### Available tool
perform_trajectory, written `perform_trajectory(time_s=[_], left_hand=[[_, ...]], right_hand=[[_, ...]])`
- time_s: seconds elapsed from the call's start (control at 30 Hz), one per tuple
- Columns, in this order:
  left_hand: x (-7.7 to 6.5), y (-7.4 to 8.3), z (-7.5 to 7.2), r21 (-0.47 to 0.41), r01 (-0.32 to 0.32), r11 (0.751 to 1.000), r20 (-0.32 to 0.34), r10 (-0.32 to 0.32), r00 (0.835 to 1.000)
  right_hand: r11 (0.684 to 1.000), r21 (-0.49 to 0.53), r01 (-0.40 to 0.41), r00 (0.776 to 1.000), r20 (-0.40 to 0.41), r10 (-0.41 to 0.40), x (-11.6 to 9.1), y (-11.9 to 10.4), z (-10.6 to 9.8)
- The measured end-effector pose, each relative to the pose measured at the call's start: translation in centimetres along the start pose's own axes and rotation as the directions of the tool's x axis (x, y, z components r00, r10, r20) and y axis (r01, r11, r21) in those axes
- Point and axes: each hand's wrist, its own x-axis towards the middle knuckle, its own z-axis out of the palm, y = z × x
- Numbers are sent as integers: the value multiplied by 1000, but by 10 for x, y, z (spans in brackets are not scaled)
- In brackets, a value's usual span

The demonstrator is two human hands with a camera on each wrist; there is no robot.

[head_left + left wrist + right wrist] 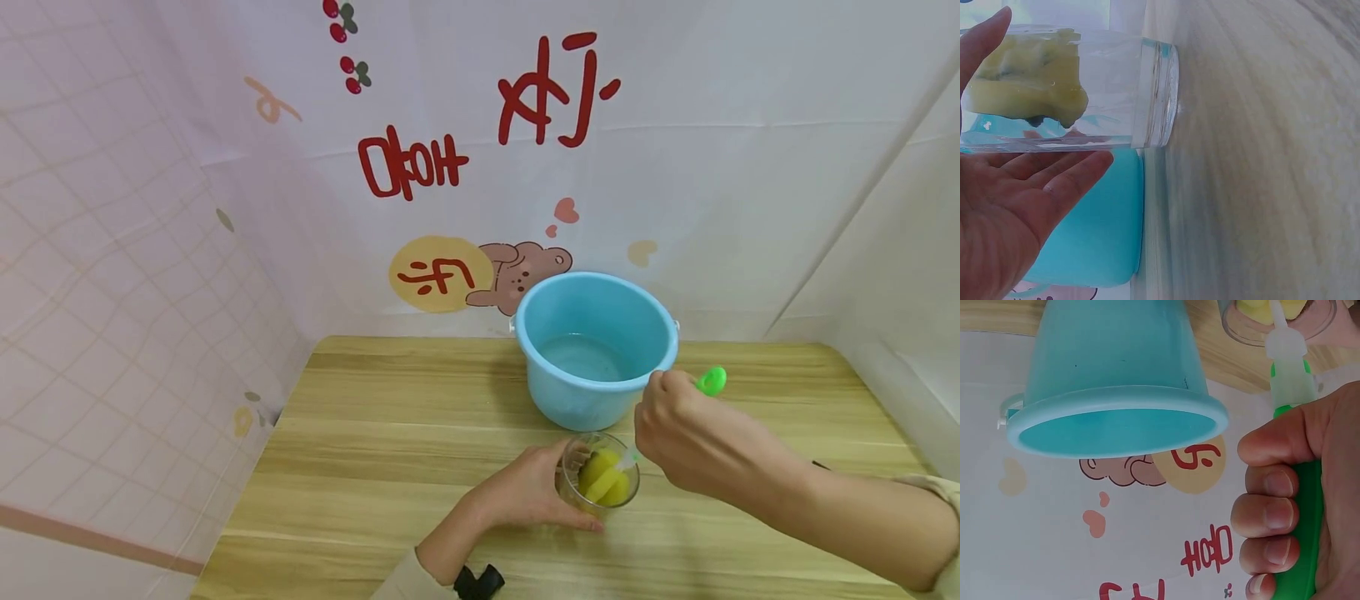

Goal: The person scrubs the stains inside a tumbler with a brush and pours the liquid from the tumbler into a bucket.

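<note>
My left hand (521, 492) grips a clear drinking glass (1110, 87) from its left side, thumb on the near side and fingers behind. The glass's thick base is close over the tabletop. Inside it is the yellow sponge head (606, 487) of a cup brush, which stops short of the bottom in the left wrist view. My right hand (686, 429) holds the brush by its green handle (1300, 550), fingers curled round it. The looped handle end sticks out behind the fist, and a whitish neck (1285, 347) leads down into the glass.
A light blue bucket (540, 379) with shallow clear water stands just behind the glass, near the wall side of the wooden table (375, 450). White printed cloth (712, 192) hangs behind and at the sides. A black object (480, 582) shows by the left wrist.
</note>
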Motion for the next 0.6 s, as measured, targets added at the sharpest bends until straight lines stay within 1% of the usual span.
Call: perform_trajectory(time_s=[0.2, 0.37, 0.5, 0.6], left_hand=[[0, 0, 0, -5, 6, 1000, 3, -6, 1000], [0, -2, 0, -11, -4, 1000, 2, 4, 1000], [0, -3, 0, -43, -12, 999, 4, 12, 1000], [0, -3, 0, -72, -2, 997, 9, 2, 1000]], right_hand=[[1000, -13, -10, 1000, -18, 10, 6, 3, -7], [999, -39, 10, 1000, 7, -9, 12, 6, -14], [999, -49, -1, 1000, 6, 1, 16, 7, -17], [999, -44, -15, 1000, 9, 16, 18, 8, -16]])
